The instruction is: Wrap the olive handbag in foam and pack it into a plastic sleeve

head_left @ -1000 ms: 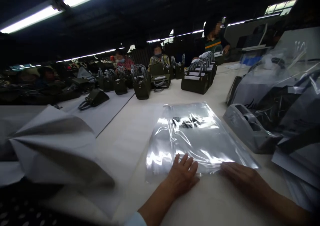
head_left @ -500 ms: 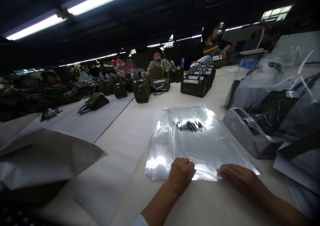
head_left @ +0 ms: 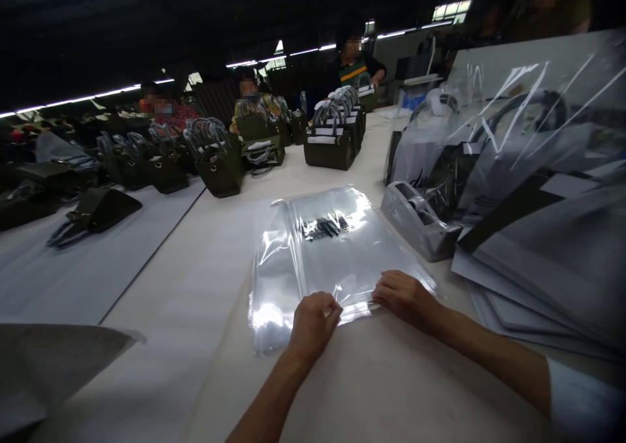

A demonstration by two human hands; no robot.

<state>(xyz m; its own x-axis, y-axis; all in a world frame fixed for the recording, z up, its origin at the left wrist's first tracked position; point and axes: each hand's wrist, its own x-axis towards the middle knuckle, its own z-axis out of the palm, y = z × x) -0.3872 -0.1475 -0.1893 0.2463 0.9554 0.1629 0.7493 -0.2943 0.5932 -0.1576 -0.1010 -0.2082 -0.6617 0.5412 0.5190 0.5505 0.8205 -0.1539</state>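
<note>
The left hand (head_left: 315,322), spread flat a second ago, is now curled at the clear plastic (head_left: 359,254); the view has swung right, revealing a pale sleeve (head_left: 581,394).

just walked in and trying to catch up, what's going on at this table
A person has both hands at the near edge of a flat stack of clear, shiny plastic sheets or bags, on a white table. The left hand has its fingers curled there; the right hand lies over the same edge. A grey tape dispenser sits right of the stack, and dark green handbags stand beyond.
</note>
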